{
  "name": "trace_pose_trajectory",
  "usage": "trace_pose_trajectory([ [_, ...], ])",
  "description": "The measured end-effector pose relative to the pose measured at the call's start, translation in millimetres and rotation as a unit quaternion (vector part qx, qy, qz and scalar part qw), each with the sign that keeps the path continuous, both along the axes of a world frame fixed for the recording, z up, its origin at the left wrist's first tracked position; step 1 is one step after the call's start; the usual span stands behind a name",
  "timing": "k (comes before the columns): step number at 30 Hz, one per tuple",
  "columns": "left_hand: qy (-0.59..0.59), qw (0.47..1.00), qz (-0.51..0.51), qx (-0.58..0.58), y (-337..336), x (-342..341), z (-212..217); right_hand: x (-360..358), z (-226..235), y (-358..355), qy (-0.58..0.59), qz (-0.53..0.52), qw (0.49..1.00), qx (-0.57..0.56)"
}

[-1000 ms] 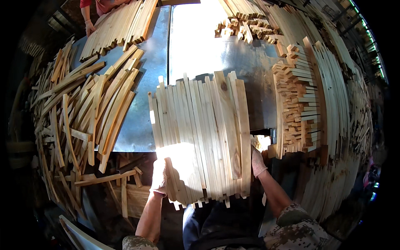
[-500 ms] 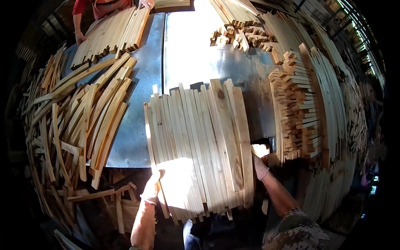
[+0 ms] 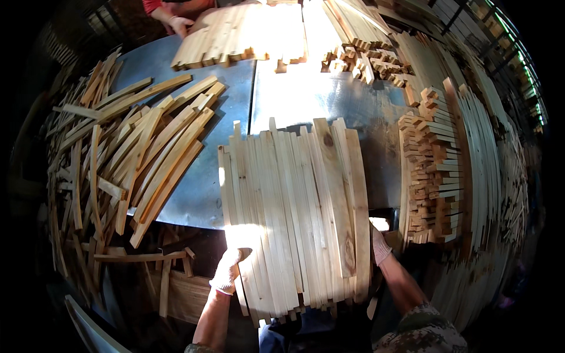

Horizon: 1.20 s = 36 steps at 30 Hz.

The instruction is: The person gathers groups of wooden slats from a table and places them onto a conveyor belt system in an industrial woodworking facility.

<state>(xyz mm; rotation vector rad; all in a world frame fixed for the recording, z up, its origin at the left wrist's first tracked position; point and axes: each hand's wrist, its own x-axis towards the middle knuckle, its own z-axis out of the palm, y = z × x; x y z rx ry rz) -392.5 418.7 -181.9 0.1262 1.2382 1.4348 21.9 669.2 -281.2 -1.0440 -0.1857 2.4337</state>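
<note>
A broad row of pale wooden strips (image 3: 288,217) lies side by side in front of me, its far part over the metal table (image 3: 194,194). My left hand (image 3: 227,272), in a light knitted glove, is closed on the row's left edge near the close end. On the opposite edge my right hand (image 3: 381,246), gloved too, grips the strips; its fingers are largely hidden by the wood. The strips' near ends are uneven and hang over my lap. Bright sunlight washes out part of the left side.
Loose strips (image 3: 141,147) lie in a tangled heap at left. Stacked strips (image 3: 432,170) stand along the right, with more bundles (image 3: 365,35) at the far right. Across the table, a co-worker's hand (image 3: 178,25) touches another row of strips (image 3: 229,35).
The co-worker's row of strips has moved right across the table seam. My hands keep their hold on my row; the whole view has shifted slightly.
</note>
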Motion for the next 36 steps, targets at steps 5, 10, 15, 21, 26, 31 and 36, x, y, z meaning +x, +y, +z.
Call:
trace_pose_trajectory([
  [5,-0.009,0.999,-0.050,-0.006,-22,11,-17,8,20,-7,-0.044,-0.005,0.999,-0.013],
  [10,-0.060,0.992,-0.042,0.102,-24,21,-15,12,19,3,-0.082,0.044,0.996,-0.008],
  [15,-0.283,0.950,0.084,0.103,-7,27,-14,10,12,16,-0.138,0.054,0.989,0.030],
  [21,-0.201,0.965,0.009,0.166,-12,6,-66,11,6,34,-0.078,0.099,0.991,0.049],
  [26,-0.186,0.964,0.009,0.189,-27,15,-72,-2,18,36,-0.207,0.048,0.977,0.035],
  [31,0.028,0.988,0.005,0.151,-32,27,-69,4,31,30,-0.225,0.029,0.971,0.076],
  [36,-0.063,0.997,0.042,0.017,-23,28,37,47,31,46,-0.067,0.163,0.966,0.190],
])
